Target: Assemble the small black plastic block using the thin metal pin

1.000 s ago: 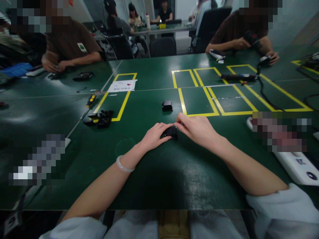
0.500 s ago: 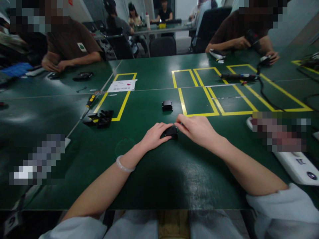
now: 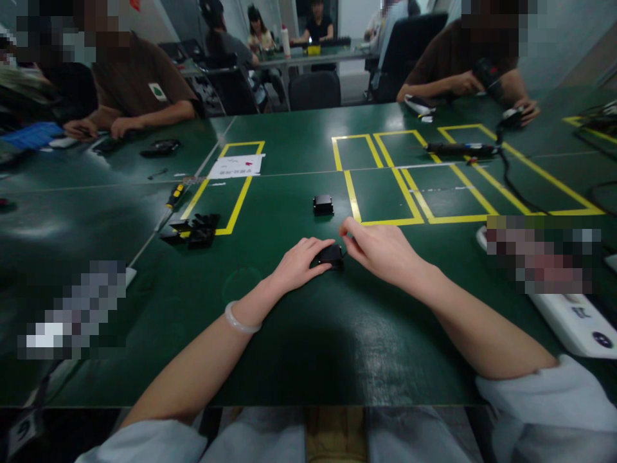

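Note:
On the green table lies a small black box-shaped part (image 3: 331,254), gripped between the thumb and fingers of my left hand (image 3: 303,262). A pale bracelet (image 3: 241,318) circles that wrist. My right hand (image 3: 380,251) is just right of the part, its thumb and forefinger curled in a pinch. What sits in this pinch, perhaps a thin dark piece by the part's right edge, is too small to make out. A second black box-shaped part (image 3: 323,204) rests a little farther off, touched by neither hand.
Several black parts (image 3: 195,230) lie in a pile at left, near a yellow-and-black screwdriver (image 3: 176,194). Yellow tape (image 3: 389,222) marks rectangles on the table (image 3: 289,347). A dark cable (image 3: 513,186) runs at right, beyond a white device (image 3: 573,321). Two people sit across.
My right fingers have drawn slightly back from the black part's edge. My left hand stays in place on it. Across the table at left, a person's hands have moved apart.

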Available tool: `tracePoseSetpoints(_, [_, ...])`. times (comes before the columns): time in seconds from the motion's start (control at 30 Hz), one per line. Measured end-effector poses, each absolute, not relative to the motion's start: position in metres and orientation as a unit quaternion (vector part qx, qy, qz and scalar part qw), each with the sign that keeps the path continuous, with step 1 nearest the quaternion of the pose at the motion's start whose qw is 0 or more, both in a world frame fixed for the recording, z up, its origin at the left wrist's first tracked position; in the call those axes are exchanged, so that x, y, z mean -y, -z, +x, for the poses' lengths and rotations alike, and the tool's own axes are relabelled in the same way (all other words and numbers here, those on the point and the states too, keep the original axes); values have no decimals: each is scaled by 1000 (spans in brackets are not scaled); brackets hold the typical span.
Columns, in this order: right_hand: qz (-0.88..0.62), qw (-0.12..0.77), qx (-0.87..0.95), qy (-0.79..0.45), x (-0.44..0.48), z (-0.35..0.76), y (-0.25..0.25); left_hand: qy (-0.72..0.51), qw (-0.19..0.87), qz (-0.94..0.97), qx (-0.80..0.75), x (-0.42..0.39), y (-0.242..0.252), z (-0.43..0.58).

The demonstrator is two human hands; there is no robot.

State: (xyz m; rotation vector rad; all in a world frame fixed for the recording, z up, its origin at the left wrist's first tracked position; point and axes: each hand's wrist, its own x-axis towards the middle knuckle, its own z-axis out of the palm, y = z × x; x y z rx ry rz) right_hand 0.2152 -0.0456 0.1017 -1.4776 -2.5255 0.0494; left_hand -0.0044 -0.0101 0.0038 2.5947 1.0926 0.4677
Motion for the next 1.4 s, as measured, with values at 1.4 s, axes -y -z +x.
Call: tracePoseSetpoints(1.4, [-494, 109, 862, -12, 45, 216, -101, -167, 146, 898, -379, 10, -4, -4])
